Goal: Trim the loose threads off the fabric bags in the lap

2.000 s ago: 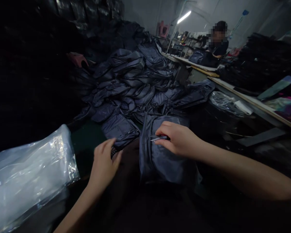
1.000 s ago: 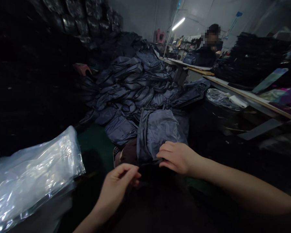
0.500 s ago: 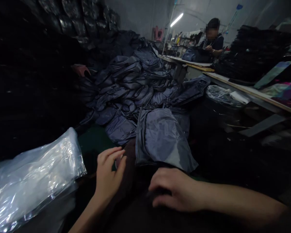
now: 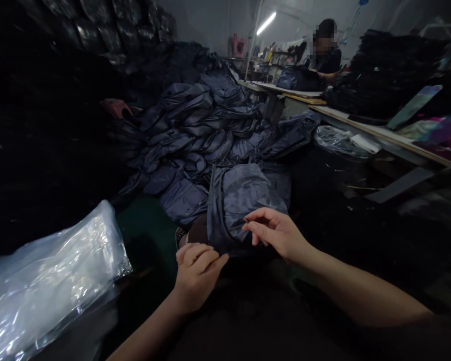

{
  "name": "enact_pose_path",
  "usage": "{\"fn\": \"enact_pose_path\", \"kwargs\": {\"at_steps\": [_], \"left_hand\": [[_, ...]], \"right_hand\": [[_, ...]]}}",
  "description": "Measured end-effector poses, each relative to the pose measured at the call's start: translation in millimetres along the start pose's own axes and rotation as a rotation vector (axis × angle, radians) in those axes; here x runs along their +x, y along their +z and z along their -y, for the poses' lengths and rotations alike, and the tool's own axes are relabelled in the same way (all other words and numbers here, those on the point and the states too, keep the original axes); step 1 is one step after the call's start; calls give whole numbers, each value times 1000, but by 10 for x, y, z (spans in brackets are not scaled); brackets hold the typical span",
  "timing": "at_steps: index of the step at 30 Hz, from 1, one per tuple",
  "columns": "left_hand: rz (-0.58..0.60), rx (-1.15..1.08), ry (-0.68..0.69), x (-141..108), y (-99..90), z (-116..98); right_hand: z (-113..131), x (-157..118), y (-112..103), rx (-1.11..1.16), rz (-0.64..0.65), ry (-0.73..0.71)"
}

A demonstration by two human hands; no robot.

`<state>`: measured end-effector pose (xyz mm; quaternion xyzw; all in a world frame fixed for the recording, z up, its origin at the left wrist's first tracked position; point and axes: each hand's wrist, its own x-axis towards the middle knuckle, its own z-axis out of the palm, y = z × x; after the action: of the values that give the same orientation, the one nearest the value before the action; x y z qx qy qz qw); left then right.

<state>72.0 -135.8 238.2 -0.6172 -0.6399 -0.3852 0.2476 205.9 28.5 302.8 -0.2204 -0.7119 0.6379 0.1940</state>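
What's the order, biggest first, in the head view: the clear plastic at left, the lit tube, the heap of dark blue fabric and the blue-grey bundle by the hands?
1. Heap of dark blue fabric
2. Clear plastic
3. Blue-grey bundle
4. Lit tube
Apparent size only; nearness enlarges the plastic.

We judge place workshop for fabric goods. We note: broad heap of shiny navy fabric articles (image 4: 195, 115); stacked rounded bundles, glossy and dark (image 4: 110, 35); long pale-topped worktable (image 4: 332, 111); person in dark top (image 4: 331, 61) at far end; tall stack of black fabric (image 4: 391, 70); lit white tube lamp (image 4: 266, 23).
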Motion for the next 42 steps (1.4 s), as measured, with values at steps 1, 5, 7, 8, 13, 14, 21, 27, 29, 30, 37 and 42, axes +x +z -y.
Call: {"fn": "enact_pose_path", "kwargs": {"at_steps": [1,5,7,8,13,14,21,27,29,30,37,42], "left_hand": [[-27,-3,27,-35,6,14],[-71,-4,69,-124,43,57],[-76,-5,72,-124,51,65],[-75,-4,66,-115,49,65],[-23,-12,-51,-35,4,53],[5,-5,-67,-13,-4,51],[289,-154,-44,208,9,144],[496,-485,-212,355,-90,194],[460,-627,-314,362,-109,218],[419,-689,-406,362,-102,239],[197,-1079,-1144,435,241,253],[403,-1070,-750,544,519,-143]], "right_hand": [[2,7,-4,17,8,11],[40,-27,-32,21,38,-13],[50,-94,-60,-106,89,-81],[43,-140,-77,-228,129,-137],[-147,-424,-129,-1047,259,-358],[-199,-473,-125,-1161,239,-348],[-412,-551,-58,-1414,79,-308],[-500,-588,-136,-1342,155,-505],[-525,-625,-170,-1289,144,-483],[-534,-642,-185,-1254,134,-469],[-587,-747,-328,-1016,79,-333],[-528,-881,-593,-917,48,-69]]}}
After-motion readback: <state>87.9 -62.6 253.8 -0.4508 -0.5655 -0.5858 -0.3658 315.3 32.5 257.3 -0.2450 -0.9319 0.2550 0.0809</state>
